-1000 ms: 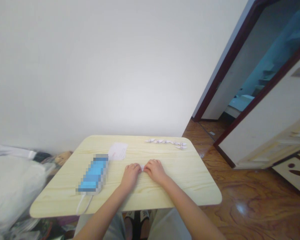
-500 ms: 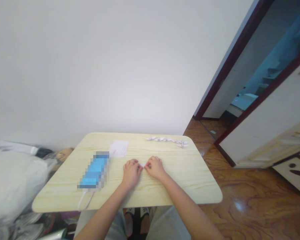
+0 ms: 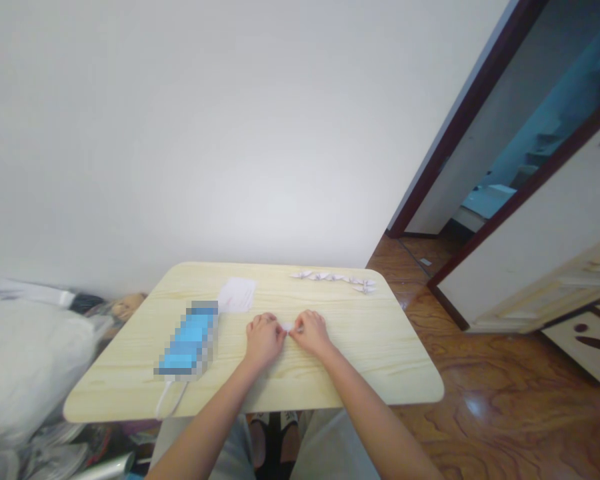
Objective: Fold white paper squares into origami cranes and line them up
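Hands (image 3: 264, 341): bare
Arms (image 3: 373, 415): bare as far as visible
Pants (image 3: 336, 448): pale grey cloth
Footwear (image 3: 289, 419): white bands, dark markings too small to read

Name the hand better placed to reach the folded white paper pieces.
Probably the right hand, nearer the folded white paper pieces than the left hand, though both pinch a small white piece.

Left hand (image 3: 264, 340), right hand (image 3: 312, 331) and tabletop (image 3: 370, 347) have risen (slightly, in view).
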The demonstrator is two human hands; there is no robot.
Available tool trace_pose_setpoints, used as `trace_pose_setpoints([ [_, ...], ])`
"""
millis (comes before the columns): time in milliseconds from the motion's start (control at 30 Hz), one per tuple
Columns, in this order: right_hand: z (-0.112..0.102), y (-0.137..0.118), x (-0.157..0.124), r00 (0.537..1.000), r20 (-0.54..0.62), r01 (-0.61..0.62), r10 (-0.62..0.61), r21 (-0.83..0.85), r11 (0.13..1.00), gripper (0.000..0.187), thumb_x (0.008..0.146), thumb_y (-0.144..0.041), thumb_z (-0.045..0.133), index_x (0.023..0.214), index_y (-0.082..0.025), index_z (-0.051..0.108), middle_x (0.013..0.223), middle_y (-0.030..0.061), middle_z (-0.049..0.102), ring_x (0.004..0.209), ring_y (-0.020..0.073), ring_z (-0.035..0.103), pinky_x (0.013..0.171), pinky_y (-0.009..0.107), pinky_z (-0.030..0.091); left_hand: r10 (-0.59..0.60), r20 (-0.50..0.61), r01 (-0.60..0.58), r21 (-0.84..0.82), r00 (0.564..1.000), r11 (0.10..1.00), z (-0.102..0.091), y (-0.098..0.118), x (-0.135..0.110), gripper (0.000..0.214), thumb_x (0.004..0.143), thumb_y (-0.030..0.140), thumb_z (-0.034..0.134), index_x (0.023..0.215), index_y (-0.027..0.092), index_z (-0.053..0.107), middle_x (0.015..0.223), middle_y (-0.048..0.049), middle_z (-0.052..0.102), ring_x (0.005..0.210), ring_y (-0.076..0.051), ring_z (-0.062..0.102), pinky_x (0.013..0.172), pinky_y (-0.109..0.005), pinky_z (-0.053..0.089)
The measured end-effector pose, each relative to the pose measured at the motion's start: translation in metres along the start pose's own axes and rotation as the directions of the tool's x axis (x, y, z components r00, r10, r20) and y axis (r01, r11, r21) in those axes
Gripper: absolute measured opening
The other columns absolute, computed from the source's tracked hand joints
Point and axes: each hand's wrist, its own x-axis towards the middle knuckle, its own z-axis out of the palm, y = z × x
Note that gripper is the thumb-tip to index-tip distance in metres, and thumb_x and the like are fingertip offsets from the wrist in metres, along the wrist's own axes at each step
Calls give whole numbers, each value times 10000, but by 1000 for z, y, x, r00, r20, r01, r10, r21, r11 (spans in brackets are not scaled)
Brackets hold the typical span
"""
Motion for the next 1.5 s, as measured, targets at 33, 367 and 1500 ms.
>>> trace_pose_setpoints([
  [33,0,0,1,1000,8,-14,14,1,1000,187,672,-334,630,759,-186,555,843,24,574,862,175,483,773,285,312,-11,3,11,5,1000,1000,-1,0,1,132,732,306,537,748,190,597,983,-64,540,967,-235,435,804,-368,289],
  [367,-10,8,15,979,199,-45,36,38,998,175,681,-262,613,845,-209,582,868,-3,608,862,161,521,758,286,314,-99,50,101,-29,994,994,-4,-7,10,213,658,355,609,809,207,579,990,-62,530,961,-252,453,764,-365,321],
  [1500,-23,5,-10,917,142,384,-372,-73,920,169,820,-362,515,890,-264,633,872,6,604,885,151,477,809,305,255,349,84,-344,-69,933,936,-8,-17,-2,201,824,249,473,961,244,619,994,-41,646,965,-188,512,842,-344,298],
])
